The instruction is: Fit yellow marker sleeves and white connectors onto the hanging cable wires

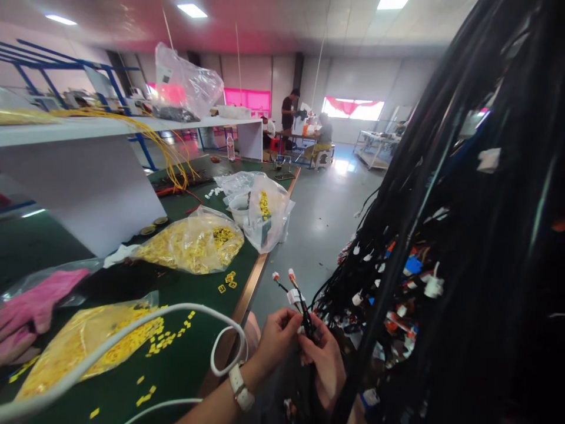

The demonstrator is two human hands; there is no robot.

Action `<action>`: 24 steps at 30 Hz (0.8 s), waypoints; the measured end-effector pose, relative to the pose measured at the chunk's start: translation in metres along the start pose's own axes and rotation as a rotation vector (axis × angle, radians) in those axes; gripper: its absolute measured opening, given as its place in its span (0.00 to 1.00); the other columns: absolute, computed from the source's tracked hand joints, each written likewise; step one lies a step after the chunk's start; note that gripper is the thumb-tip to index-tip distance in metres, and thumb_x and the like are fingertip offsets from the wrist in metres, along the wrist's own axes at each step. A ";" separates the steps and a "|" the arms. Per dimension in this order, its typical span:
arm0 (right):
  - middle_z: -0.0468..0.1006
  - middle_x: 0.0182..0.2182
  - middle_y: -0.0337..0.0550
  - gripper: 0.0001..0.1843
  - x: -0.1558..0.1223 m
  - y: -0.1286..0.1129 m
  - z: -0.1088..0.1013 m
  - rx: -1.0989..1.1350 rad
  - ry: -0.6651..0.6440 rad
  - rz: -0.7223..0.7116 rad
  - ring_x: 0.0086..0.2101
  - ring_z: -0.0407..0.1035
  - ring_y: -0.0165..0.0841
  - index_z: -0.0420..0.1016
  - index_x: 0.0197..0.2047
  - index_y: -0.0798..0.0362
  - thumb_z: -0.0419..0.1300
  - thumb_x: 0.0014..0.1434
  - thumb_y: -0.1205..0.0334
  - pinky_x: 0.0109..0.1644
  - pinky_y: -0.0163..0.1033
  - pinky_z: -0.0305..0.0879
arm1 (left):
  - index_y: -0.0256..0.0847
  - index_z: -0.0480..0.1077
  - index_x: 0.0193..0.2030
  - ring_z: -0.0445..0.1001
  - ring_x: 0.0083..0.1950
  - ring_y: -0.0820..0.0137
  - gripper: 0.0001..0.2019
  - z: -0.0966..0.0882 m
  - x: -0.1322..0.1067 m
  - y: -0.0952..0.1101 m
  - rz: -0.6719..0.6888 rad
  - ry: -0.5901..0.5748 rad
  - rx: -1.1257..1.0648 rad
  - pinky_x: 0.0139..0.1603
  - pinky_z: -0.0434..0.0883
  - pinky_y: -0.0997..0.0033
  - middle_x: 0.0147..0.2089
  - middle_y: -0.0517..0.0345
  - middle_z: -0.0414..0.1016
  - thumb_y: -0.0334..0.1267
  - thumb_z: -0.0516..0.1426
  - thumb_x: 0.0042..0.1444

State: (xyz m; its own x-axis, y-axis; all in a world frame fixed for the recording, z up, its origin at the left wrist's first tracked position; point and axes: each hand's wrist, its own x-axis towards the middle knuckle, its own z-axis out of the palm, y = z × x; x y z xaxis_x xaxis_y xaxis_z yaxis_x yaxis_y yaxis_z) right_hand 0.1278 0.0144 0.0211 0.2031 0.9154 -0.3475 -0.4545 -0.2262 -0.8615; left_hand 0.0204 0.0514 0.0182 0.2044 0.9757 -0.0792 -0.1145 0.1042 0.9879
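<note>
My left hand (276, 335) and my right hand (324, 359) meet low in the middle of the view, both pinched round a thin black wire bundle (304, 315). The wires end in small white and red connectors (291, 282) that stick up above my fingers. A white watch (241, 388) is on my left wrist. To my right hangs a thick mass of black wire harnesses (445, 235) with several white, blue and orange connectors.
A green worktable (185, 359) on the left holds clear bags of yellow parts (194, 241), loose yellow pieces, a white cable (132, 330) and pink gloves (39, 306). A white shelf (88, 176) carries yellow wires. Two people work at a far table (304, 126).
</note>
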 end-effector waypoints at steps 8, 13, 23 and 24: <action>0.65 0.13 0.26 0.33 -0.005 -0.004 0.004 0.131 0.041 0.028 0.14 0.54 0.22 0.71 0.45 0.54 0.74 0.33 0.62 0.18 0.28 0.48 | 0.36 0.68 0.27 0.59 0.23 0.76 0.19 0.000 -0.001 0.003 -0.032 -0.002 -0.009 0.24 0.56 0.75 0.22 0.63 0.65 0.54 0.60 0.49; 0.68 0.15 0.27 0.32 -0.007 -0.006 0.007 0.126 0.072 0.028 0.14 0.53 0.21 0.70 0.43 0.53 0.73 0.32 0.63 0.17 0.28 0.46 | 0.36 0.68 0.27 0.59 0.23 0.75 0.19 0.000 -0.003 -0.002 -0.014 -0.027 0.007 0.25 0.56 0.75 0.22 0.63 0.65 0.53 0.60 0.51; 0.71 0.16 0.29 0.31 -0.006 0.001 0.005 0.168 0.072 -0.007 0.15 0.56 0.22 0.72 0.46 0.54 0.72 0.35 0.65 0.20 0.29 0.50 | 0.33 0.72 0.32 0.61 0.23 0.77 0.25 0.000 -0.002 -0.004 -0.152 -0.041 -0.371 0.25 0.57 0.76 0.22 0.62 0.67 0.58 0.62 0.46; 0.71 0.17 0.29 0.31 -0.005 0.002 0.004 0.173 0.074 -0.010 0.16 0.56 0.22 0.72 0.46 0.53 0.72 0.35 0.65 0.20 0.29 0.50 | 0.33 0.72 0.33 0.62 0.23 0.77 0.24 0.000 -0.002 -0.005 -0.197 -0.048 -0.458 0.26 0.59 0.76 0.23 0.61 0.68 0.58 0.63 0.46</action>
State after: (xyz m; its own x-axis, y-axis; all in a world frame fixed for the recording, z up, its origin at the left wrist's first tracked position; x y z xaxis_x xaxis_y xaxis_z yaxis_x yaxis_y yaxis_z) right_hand 0.1222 0.0106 0.0233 0.2689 0.8890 -0.3706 -0.5931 -0.1503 -0.7909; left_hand 0.0206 0.0485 0.0132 0.3081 0.9201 -0.2419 -0.4819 0.3701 0.7942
